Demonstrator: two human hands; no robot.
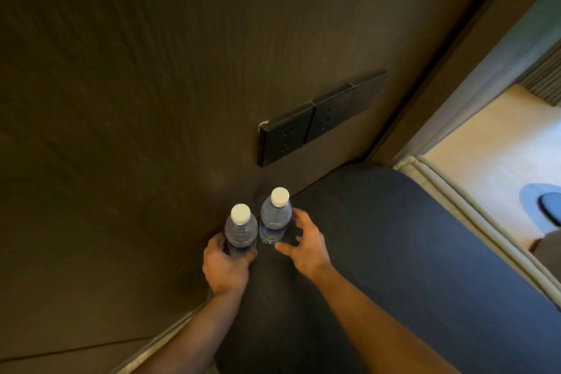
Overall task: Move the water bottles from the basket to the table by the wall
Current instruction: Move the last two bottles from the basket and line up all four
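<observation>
Two clear water bottles with white caps stand upright side by side on the dark table (379,237), close to the wall. My left hand (224,264) is wrapped around the lower part of the left bottle (240,229). The right bottle (274,217) stands free on the table. My right hand (306,244) hovers just to its right, fingers spread and curled, not touching it. The basket is not in view.
A dark wood-grain wall (151,100) rises behind the bottles, with a black socket panel (309,124) set in it above them. The table's pale padded edge (473,215) runs along the right, with light floor and a blue round object (546,206) beyond.
</observation>
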